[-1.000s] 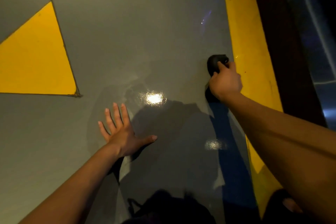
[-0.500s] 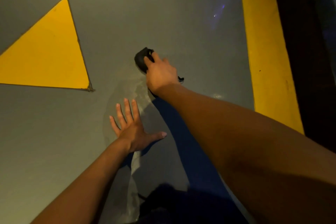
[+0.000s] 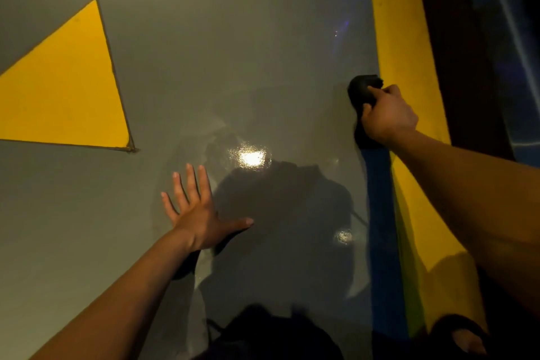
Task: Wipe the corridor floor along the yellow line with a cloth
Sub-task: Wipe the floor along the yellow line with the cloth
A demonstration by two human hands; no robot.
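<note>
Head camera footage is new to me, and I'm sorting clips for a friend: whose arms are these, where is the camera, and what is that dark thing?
No machine here: a person wears the camera on their head, looking down at their own arms. The left hand lies flat with fingers spread on the glossy grey floor, as if for support. The right hand grips a dark cloth pressed to the floor beside the yellow line. A yellow triangle is painted at left.

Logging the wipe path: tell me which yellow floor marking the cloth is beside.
The long yellow line on the right; the dark cloth gripped by the right hand sits at its edge, far from the yellow triangle.
</note>
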